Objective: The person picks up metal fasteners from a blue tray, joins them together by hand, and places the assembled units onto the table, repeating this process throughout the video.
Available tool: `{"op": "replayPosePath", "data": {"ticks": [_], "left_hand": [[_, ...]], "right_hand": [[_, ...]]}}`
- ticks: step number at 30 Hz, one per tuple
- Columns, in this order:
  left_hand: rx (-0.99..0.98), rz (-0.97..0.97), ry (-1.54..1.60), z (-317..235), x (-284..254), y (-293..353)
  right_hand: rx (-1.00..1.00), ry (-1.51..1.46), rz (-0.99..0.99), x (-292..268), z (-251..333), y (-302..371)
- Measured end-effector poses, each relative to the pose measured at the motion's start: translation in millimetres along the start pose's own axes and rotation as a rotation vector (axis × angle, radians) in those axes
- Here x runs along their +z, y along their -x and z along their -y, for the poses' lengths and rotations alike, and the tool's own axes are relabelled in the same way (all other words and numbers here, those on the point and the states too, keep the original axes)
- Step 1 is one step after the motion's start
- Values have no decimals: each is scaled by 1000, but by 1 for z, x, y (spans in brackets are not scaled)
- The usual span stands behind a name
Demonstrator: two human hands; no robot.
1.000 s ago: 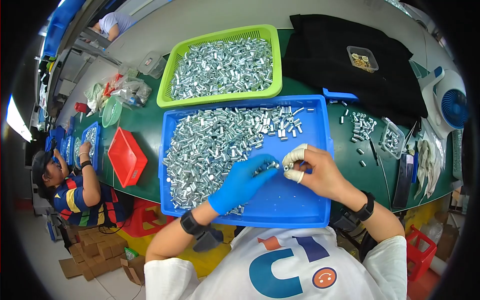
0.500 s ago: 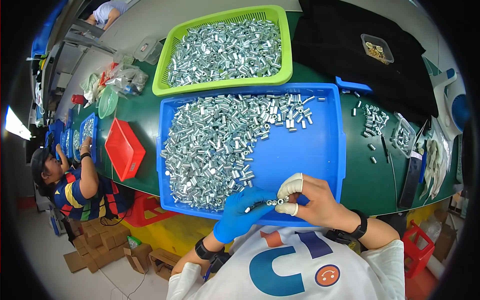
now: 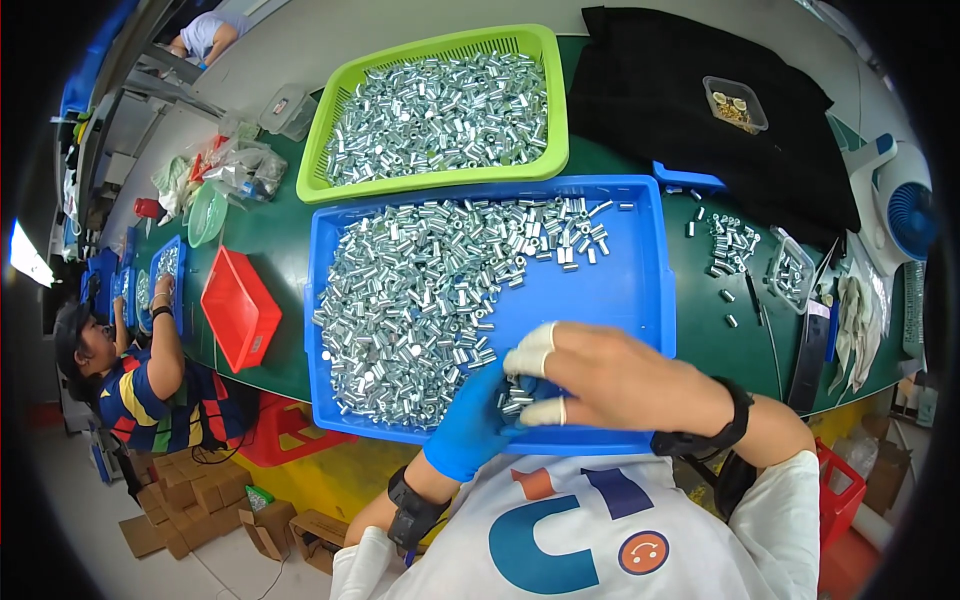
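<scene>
Over the near edge of the blue tray (image 3: 618, 300), my left hand (image 3: 466, 432) in a blue glove is curled around several silvery metal sleeves (image 3: 514, 400). Some of these pieces show between the two hands; the rest are hidden by fingers. My right hand (image 3: 615, 378), with white cots on its fingertips, reaches across to the left hand. Its thumb and forefinger are apart on either side of the sleeves, and no piece shows held by it alone. A heap of loose metal sleeves (image 3: 400, 310) fills the tray's left and far part.
Beyond the tray stands a green basket (image 3: 310, 165) full of similar sleeves. A red tray (image 3: 240, 310) lies to the left, near a co-worker (image 3: 150, 380). On the right are scattered metal parts (image 3: 732, 245), a small clear box (image 3: 792, 270), a black cloth (image 3: 640, 90) and a fan (image 3: 910, 220).
My right hand has moved left and over the left hand, its fingertips parting from a pinch at the row of metal pieces. The row is now mostly hidden. The whole view has shifted slightly.
</scene>
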State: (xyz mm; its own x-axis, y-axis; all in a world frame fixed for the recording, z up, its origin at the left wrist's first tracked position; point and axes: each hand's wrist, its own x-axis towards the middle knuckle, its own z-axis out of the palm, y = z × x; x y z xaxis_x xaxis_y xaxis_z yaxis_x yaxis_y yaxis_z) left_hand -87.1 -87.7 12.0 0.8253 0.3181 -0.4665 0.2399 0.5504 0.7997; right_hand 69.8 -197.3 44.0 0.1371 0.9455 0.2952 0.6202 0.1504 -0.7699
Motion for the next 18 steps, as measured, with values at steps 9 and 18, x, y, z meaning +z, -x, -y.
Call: {"op": "replayPosePath", "data": {"ticks": [9, 18], "left_hand": [[-315, 164, 506, 1, -17, -6], [-360, -94, 283, -7, -2, -11]], "right_hand": [[332, 1101, 289, -38, -74, -15], [294, 775, 167, -32, -76, -10]]}}
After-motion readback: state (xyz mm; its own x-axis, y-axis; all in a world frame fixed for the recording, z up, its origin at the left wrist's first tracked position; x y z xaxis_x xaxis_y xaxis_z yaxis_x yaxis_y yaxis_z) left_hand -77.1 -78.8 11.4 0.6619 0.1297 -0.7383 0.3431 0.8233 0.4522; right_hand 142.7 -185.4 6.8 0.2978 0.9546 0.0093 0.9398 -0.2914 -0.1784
